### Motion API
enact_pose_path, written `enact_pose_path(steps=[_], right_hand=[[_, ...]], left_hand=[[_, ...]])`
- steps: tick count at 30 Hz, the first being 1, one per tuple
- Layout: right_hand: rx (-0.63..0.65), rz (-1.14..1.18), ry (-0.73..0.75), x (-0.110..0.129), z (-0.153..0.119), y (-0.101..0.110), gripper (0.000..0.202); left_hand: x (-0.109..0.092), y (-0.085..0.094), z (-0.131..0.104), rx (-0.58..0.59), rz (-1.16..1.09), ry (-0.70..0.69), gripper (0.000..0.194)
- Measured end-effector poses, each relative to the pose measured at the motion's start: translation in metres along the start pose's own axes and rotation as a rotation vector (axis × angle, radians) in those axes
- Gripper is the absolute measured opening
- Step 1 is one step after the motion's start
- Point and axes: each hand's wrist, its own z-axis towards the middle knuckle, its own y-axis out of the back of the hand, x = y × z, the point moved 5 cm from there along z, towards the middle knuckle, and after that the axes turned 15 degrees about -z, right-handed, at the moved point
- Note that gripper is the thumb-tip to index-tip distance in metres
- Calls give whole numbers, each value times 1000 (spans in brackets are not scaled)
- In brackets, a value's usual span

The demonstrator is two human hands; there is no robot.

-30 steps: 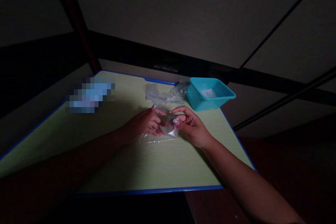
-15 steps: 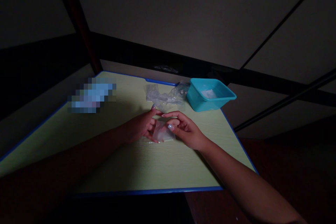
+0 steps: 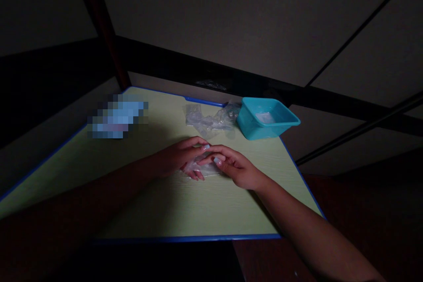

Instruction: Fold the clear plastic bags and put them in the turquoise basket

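A small clear plastic bag [image 3: 209,169] is between my two hands, low over the middle of the table. My left hand [image 3: 178,157] is closed on the bag's left part, its thumb and forefinger reaching over the top and other fingertips showing below. My right hand [image 3: 239,167] pinches the bag from the right, thumb in front. The fingertips of both hands meet above the bag. Whatever the bag may contain is too dim to make out.
Several crumpled clear plastic bags [image 3: 211,120] lie farther back on the pale table [image 3: 211,216], which has a blue edge. A turquoise plastic basket [image 3: 264,128] with something white inside stands at the back right. A blurred bluish item [image 3: 117,118] lies at the left.
My left thumb has come down from pointing up to lie against the right fingertips, over the bag. The bag looks flatter and more covered by the fingers. My right hand has barely moved.
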Motion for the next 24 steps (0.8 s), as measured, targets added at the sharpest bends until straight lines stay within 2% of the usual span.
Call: enact_pose_path(steps=[6,9,14,17,20,24], right_hand=[[-61,-90,-26,-5,-2,7,34],[-166,-173,-30,-9,-3,15,26],[-312,-583,-29,-9,-3,28,12],[-303,-795,21,-7,-2,29,8],[-281,-911,72,-3,-2,27,12],[-243,-1013,95,5,-6,21,21]], left_hand=[[-3,1,-4,-29,55,49,50],[-4,3,-4,-106,142,51,46],[-16,10,-8,-239,431,-65,30],[-29,12,-13,-268,658,-148,22],[-36,11,-14,-219,802,-200,18],[-39,13,-13,-197,910,-186,12]])
